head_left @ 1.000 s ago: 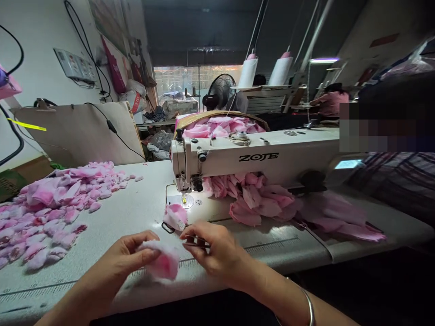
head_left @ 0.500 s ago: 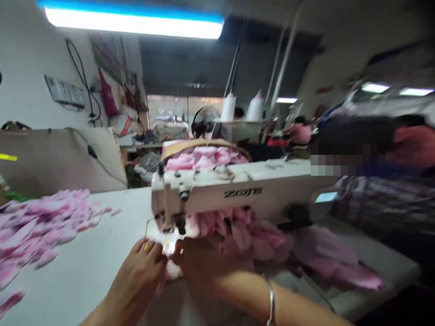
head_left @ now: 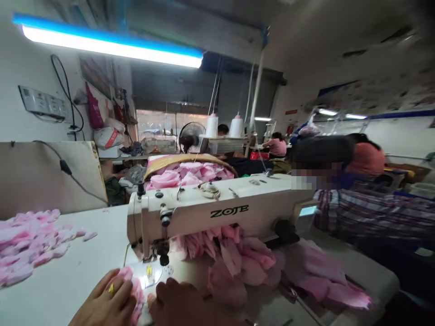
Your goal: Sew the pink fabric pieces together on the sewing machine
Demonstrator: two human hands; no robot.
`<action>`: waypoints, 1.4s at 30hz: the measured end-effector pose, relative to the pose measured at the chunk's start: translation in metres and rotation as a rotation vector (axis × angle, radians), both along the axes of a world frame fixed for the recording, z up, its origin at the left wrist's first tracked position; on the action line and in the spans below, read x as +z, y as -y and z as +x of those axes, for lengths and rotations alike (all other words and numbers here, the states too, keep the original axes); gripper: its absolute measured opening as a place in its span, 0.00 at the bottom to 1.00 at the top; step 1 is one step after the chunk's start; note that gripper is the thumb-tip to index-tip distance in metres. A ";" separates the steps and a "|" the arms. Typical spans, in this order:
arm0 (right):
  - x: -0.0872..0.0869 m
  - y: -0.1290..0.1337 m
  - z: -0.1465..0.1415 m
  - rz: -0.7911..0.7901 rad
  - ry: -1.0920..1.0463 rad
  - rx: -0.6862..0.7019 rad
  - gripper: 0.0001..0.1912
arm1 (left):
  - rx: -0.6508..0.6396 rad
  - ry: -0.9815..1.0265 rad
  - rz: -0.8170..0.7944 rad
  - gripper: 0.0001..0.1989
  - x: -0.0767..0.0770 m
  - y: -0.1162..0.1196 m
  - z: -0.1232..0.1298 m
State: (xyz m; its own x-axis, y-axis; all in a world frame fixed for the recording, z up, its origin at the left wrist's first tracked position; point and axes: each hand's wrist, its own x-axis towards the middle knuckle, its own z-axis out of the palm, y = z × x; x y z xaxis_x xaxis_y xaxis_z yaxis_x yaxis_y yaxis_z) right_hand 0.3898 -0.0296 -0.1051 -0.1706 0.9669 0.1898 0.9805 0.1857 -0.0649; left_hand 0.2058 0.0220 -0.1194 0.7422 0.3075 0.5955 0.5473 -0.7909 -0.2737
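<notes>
A white ZOJE sewing machine (head_left: 217, 208) stands across the table, its small lamp lighting the needle plate (head_left: 149, 273). In front of the needle and to its left, my left hand (head_left: 110, 299), with a ring on one finger, has its fingers curled over a pink fabric piece (head_left: 136, 294). My right hand (head_left: 180, 303) lies dark just right of it, fingers bent down; what they hold, if anything, is hidden. Gathered pink petals (head_left: 234, 258) bunch under the machine arm and trail right.
Loose pink petals (head_left: 30, 244) lie on the white table (head_left: 84, 267) at left. Behind the machine is a sack (head_left: 190, 158) of pink pieces. Thread cones (head_left: 212, 126), a fan (head_left: 193, 137) and a plaid bag (head_left: 370, 213) are around. Other people sit further back.
The view has shifted, and the machine sits lower and further left. My hands have moved down from the needle, and the pink piece under my left hand shows more.
</notes>
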 end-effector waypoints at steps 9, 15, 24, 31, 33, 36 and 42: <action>0.024 0.017 -0.001 -0.075 0.127 0.252 0.15 | 0.160 -0.252 -0.302 0.08 0.036 0.025 0.008; 0.015 0.017 -0.004 -0.070 0.066 0.254 0.14 | 0.098 -0.246 -0.318 0.08 0.038 0.019 -0.001; 0.029 0.018 0.000 -0.105 0.103 0.287 0.13 | -0.050 -0.181 -0.251 0.11 0.042 0.009 -0.006; 0.019 0.019 0.003 0.032 0.159 0.324 0.14 | -0.186 -0.186 -0.296 0.10 0.046 -0.007 -0.008; 0.017 0.019 0.004 0.056 0.154 0.336 0.13 | -0.237 -0.248 -0.317 0.09 0.044 -0.014 -0.009; 0.019 0.018 0.005 0.044 0.159 0.345 0.12 | -0.259 -0.269 -0.428 0.11 0.039 -0.018 -0.013; 0.025 0.016 0.009 0.018 0.176 0.395 0.12 | -0.259 -0.123 -0.493 0.13 0.029 -0.014 -0.016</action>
